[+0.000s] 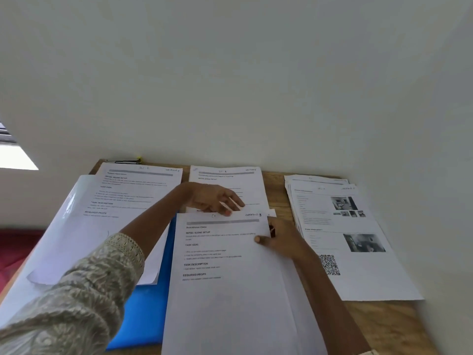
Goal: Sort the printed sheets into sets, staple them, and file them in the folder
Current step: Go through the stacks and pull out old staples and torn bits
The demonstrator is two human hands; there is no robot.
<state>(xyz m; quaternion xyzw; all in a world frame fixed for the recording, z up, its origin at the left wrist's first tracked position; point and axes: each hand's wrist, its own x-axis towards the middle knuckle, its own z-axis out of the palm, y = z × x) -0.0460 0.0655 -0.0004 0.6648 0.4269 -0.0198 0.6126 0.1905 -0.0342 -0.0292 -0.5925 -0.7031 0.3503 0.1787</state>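
White printed sheets make up the middle set point(225, 254), which lies partly over the blue folder point(143, 303) on the wooden tabletop point(384, 319). Our left hand point(213, 198) rests straight, slightly spread fingers point(225, 201) on its top edge. Our right hand point(281, 240) pinches its right edge, thumb on top. The lower sheets fan out to the right, so we judge that a staple now could bind them askew or miss a page. The set's long axis runs away from us, its heading towards the wall point(230, 98).
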